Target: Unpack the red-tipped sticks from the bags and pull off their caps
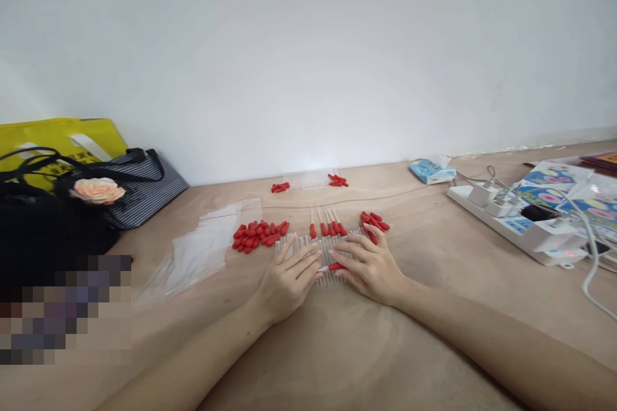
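Note:
Between my hands, a red rubber bulb (336, 266) meets the end of a clear glass tube (324, 269), the two parts of a dropper. The fingers of my left hand (290, 279) close on the tube, and those of my right hand (371, 264) pinch the bulb. Beneath both hands lies a row of clear glass tubes (328, 280), partly hidden by the fingers. Just beyond them, several droppers with red bulbs (331, 228) lie with their tubes pointing away. Loose red bulbs form a pile (253, 236) on the left and a smaller one (378, 221) on the right.
Clear plastic bags (205, 247) lie left of the bulbs. More red-bulbed droppers (338, 180) sit near the wall. A tissue pack (431, 171) and a power strip (506, 221) with plugs and cables are at right; bags (149, 189) stand at left.

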Demonstrator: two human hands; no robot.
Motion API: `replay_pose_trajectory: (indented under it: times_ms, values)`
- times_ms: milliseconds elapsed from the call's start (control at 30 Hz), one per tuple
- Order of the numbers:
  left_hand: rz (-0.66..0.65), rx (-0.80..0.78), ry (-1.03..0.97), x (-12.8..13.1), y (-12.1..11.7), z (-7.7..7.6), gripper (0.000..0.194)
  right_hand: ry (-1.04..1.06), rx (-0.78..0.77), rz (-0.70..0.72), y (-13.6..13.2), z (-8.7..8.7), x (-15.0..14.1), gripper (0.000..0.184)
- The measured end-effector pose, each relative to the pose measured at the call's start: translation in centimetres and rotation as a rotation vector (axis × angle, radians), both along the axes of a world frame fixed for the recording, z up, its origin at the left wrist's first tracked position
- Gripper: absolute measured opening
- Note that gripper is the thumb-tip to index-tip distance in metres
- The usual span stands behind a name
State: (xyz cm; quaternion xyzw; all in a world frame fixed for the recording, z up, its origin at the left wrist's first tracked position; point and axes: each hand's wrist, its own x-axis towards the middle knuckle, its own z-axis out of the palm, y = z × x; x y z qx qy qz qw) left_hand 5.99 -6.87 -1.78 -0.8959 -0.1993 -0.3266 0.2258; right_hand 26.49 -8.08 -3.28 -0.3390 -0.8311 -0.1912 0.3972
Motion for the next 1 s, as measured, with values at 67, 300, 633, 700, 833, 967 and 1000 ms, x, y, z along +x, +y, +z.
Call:
replay_pose_trajectory:
  times_ms: [67, 300, 633, 700, 833, 967, 1000]
  values:
    - [-0.009, -0.005, -0.001, -0.02, -0.01, 0.02, 0.011, -0.018, 0.015, 0.005, -0.01, 0.03, 0.05, 0.015]
    - [-0.056, -0.024, -0.004, -0.17, -0.17, 0.06, 0.013, -0.057, 0.106, 0.029, -0.37, 0.02, 0.37, 0.01]
    - [-0.046, -0.05, 0.006, -0.35, -0.39, 0.15, 0.015, -0.009, 0.127, 0.062, -0.56, -0.02, 0.26, 0.011]
    - [-0.04, -0.053, 0.016, -0.36, -0.42, 0.22, 0.016, -0.003, 0.111, 0.071, -0.6, -0.07, 0.26, 0.011]
    - [-0.038, -0.042, 0.015, -0.42, -0.52, 0.29, 0.016, -0.007, 0.113, 0.074, -0.66, -0.1, 0.35, 0.011]
    - [-0.038, -0.044, -0.001, -0.35, -0.82, 0.26, 0.016, -0.015, 0.142, 0.081, -0.75, -0.04, 0.34, 0.008]
    - [-0.037, -0.047, -0.004, -0.29, -0.92, 0.25, 0.016, -0.014, 0.143, 0.085, -0.78, -0.04, 0.3, 0.008]
